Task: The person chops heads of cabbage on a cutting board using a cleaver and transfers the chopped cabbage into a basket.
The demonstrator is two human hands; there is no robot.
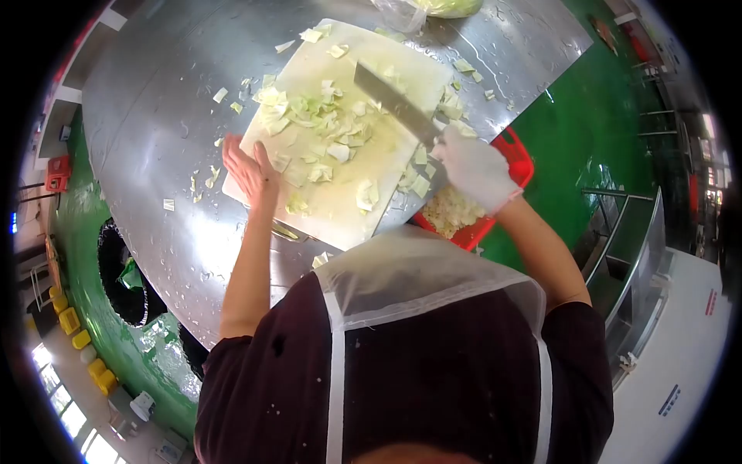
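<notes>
In my gloved right hand (473,166) is a wide-bladed knife (398,104), its blade slanting up and left over the white cutting board (305,220). My bare left hand (251,172) is at the board's left edge with its fingers stretched out, holding nothing. Chopped cabbage (340,124) lies scattered across the middle of the board, and more pieces sit along its right side. Below my right hand, a red basket (519,158) contains small pale chopped pieces (454,210); my hand and forearm hide part of it.
The board rests on a wet metal table (166,93) strewn with cabbage bits. At the far edge lies a clear plastic bag with cabbage (444,8). A black-lined bin (124,286) stands left on the green floor (618,116). A metal rack (618,255) is at right.
</notes>
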